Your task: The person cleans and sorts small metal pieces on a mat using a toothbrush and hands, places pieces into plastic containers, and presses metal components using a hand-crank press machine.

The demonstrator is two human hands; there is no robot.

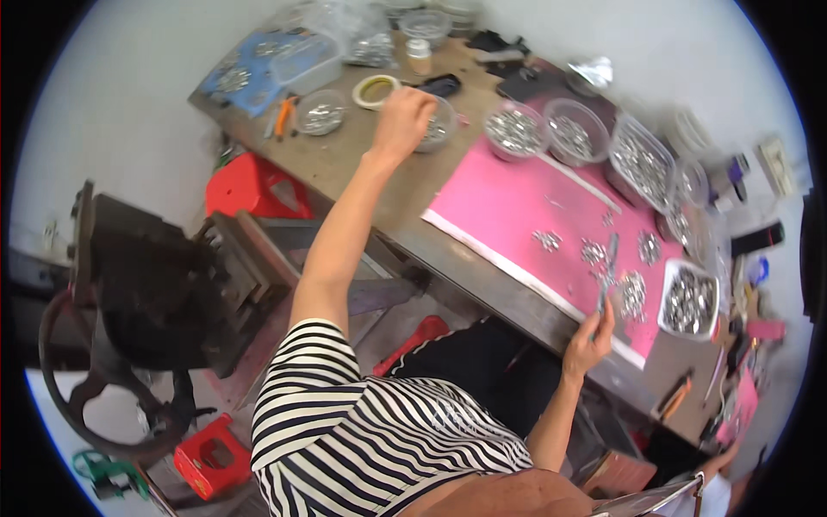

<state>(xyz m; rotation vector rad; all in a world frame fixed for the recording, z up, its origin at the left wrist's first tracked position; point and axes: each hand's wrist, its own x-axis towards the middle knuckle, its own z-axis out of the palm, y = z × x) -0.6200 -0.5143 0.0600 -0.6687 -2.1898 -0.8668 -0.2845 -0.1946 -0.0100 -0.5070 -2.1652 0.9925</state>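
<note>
My left hand (401, 127) is stretched out to the far side of the table, over a round clear tub (443, 129) of small silvery metal parts. Its fingers are bent together at the tub, and what they pinch, if anything, is hidden. At the table's near right edge, my right hand (591, 341) grips a slim, long silvery metal piece (606, 280), pointing away from me over a pink mat (491, 207); its exact kind is blurred. Around its tip lie small piles of shiny parts, one pile (593, 252) beside it and a larger heap (633, 295) to the right.
Tubs of metal parts (515, 131) line the mat's far side. A white tray (687, 300) of parts stands right. Tape (376, 90), orange-handled pliers (285, 117) and a blue sheet (258, 73) lie far left. A machine with a handwheel (86, 379) and red stools (250, 185) stand left.
</note>
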